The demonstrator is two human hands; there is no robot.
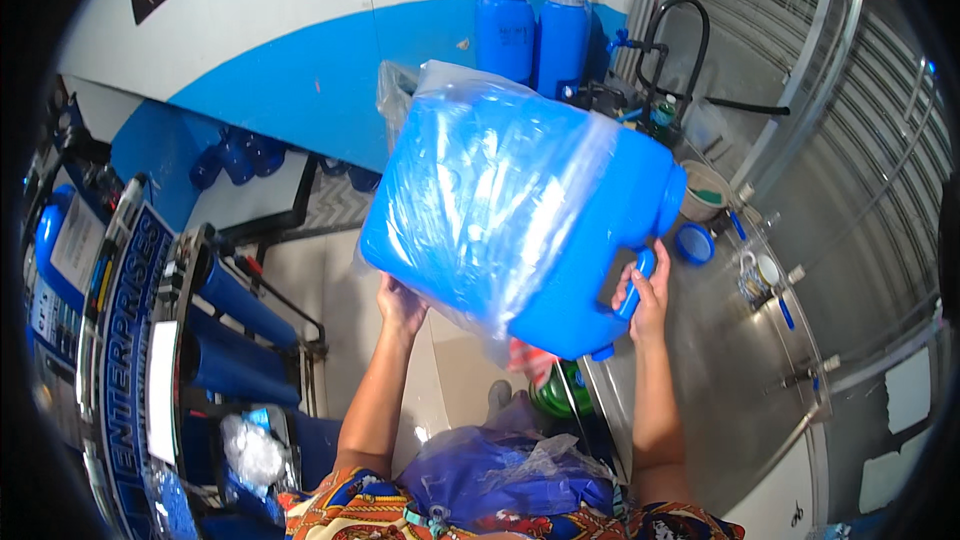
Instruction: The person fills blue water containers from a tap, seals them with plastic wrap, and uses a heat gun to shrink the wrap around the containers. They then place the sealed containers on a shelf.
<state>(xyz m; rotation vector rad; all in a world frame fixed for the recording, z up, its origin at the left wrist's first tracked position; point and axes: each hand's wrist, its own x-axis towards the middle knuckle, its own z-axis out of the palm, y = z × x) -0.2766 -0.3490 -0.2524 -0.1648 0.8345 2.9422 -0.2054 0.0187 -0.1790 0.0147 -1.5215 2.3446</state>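
I hold a large blue plastic water container (620,210) up in front of me, tilted on its side. A clear plastic bag (480,190) covers its bottom half. My left hand (400,305) presses against the bagged underside of the container. My right hand (645,295) is closed around the container's blue handle near its neck. Below my arms, against my patterned clothing, lies another crumpled clear bag over something blue (500,470).
A stainless steel counter (730,370) with taps and a small blue cap (694,244) stands on the right. Two blue containers (530,30) stand by the blue and white wall. A rack with blue filter cylinders (230,330) is on the left.
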